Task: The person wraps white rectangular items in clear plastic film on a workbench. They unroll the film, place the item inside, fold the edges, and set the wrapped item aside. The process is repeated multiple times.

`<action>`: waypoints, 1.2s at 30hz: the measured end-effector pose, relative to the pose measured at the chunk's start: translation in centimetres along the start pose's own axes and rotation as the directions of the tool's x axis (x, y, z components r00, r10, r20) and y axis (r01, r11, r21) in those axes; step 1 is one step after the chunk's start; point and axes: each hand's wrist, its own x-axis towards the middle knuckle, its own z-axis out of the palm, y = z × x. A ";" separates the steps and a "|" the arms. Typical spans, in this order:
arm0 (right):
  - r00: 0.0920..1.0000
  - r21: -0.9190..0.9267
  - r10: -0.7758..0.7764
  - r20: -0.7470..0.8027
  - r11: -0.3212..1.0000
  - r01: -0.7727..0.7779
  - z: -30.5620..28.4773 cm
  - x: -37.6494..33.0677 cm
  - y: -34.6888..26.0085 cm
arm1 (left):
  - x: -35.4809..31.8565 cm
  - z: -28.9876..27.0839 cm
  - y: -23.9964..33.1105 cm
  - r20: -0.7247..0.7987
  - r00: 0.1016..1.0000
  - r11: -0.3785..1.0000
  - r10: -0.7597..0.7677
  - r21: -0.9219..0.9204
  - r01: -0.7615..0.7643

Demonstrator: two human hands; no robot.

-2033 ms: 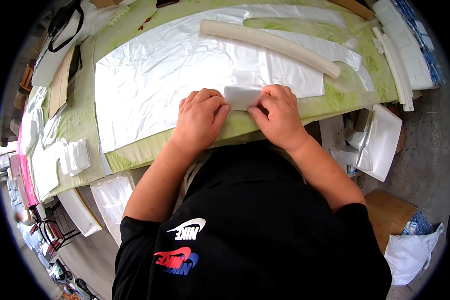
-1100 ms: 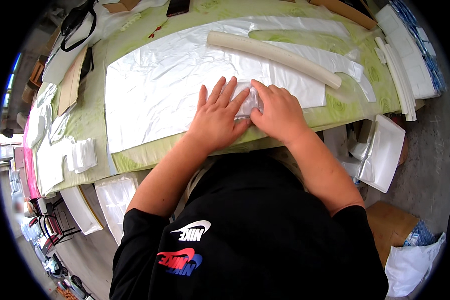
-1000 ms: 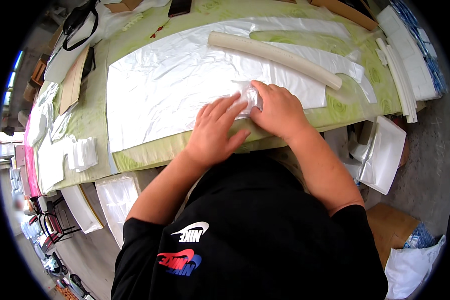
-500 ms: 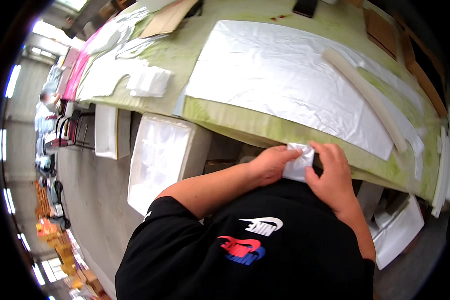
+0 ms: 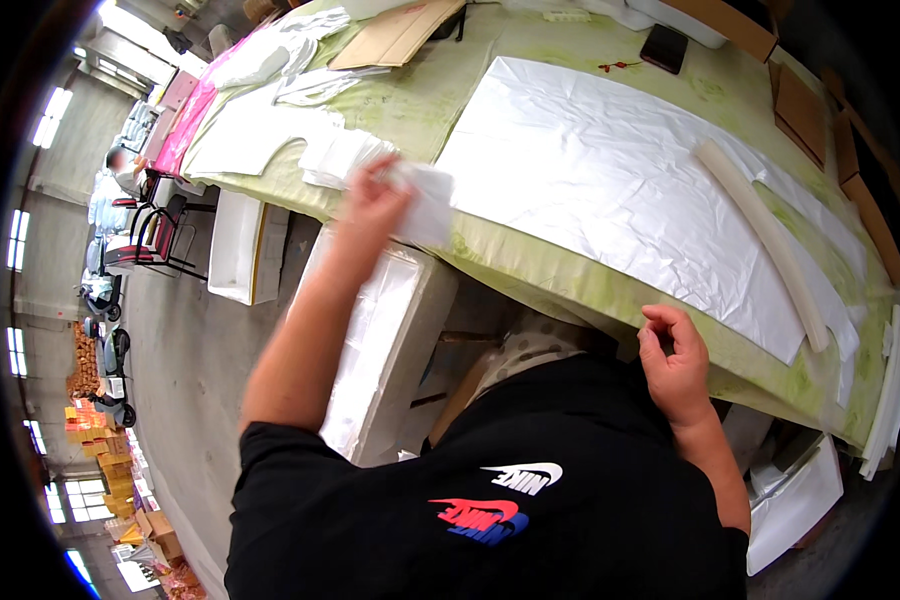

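My left hand [image 5: 373, 207] is raised over the table's near edge, left of centre, blurred by motion. A folded white plastic film piece [image 5: 427, 207] is pinched in its fingers and hangs out to the right. Just behind that hand lies a stack of folded white pieces [image 5: 335, 153]. My right hand [image 5: 676, 365] is in front of the table's near edge, its fingers loosely curled in with nothing visible in them. Beyond it a large white plastic sheet [image 5: 610, 170] is spread on the table, with a long pale roll [image 5: 765, 240] lying across its right part.
The table has a yellow-green cover [image 5: 560, 255]. A white-lined box [image 5: 375, 340] stands below its edge at my left, and another white box [image 5: 238, 250] is farther left. Cardboard boxes [image 5: 870, 190] and a dark phone [image 5: 663, 49] lie at the far right. A person [image 5: 128, 172] sits at far left.
Both hands were together on the folded film at my front. My left hand has carried it left toward the stack; the right has let go and curled. The view has shifted slightly.
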 end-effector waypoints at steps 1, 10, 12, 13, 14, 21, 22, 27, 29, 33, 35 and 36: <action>1.000 -0.032 -0.027 0.002 0.999 0.027 0.0 0.0 0.1 | 2.3 -3.3 0.2 -0.070 0.996 0.995 0.051 0.093 -0.044; 0.995 -0.153 -0.103 0.001 0.983 0.101 0.4 0.4 -0.5 | 14.3 -14.4 -1.9 -0.254 0.959 0.880 -0.125 0.418 0.225; 0.993 -0.163 -0.114 0.003 0.980 0.113 0.2 0.5 -0.4 | 14.9 -14.6 -3.6 -0.283 0.957 0.838 -0.070 0.504 0.210; 0.993 -0.164 -0.119 0.000 0.979 0.118 0.3 0.5 -0.5 | 15.2 -14.7 -4.3 -0.291 0.956 0.817 -0.044 0.540 0.202; 0.993 -0.174 -0.120 -0.008 0.978 0.117 0.3 0.6 -0.5 | 13.7 -12.5 -2.5 -0.292 0.952 0.633 0.096 0.756 0.169; 0.991 -0.215 -0.134 -0.005 0.968 0.129 0.4 0.6 -0.7 | 9.7 -9.4 -3.3 0.018 0.878 0.244 0.479 0.958 -0.153; 0.989 -0.232 -0.149 -0.002 0.962 0.145 0.4 0.7 -0.7 | 8.6 -8.8 -3.2 0.024 0.884 0.209 0.467 0.968 -0.137; 0.981 -0.266 -0.192 0.007 0.946 0.187 0.5 0.7 -0.8 | 9.1 -9.9 -5.8 -0.102 0.871 0.480 0.480 0.862 -0.163; 0.983 -0.240 -0.184 0.002 0.954 0.179 0.6 0.7 -0.8 | 8.9 -8.9 -5.6 -0.114 0.810 0.508 0.575 0.826 -0.245; 0.983 -0.235 -0.186 0.008 0.955 0.182 0.5 0.5 -0.6 | 4.9 -3.9 -5.5 0.111 0.670 0.517 0.734 0.547 -0.658; 0.982 -0.201 -0.191 -0.002 0.962 0.187 0.6 0.5 -0.2 | 1.1 0.4 -5.2 0.171 0.653 0.530 0.738 0.452 -0.718; 0.981 -0.190 -0.192 -0.001 0.964 0.188 0.6 0.4 0.0 | -0.4 2.6 -5.1 0.189 0.641 0.551 0.744 0.369 -0.748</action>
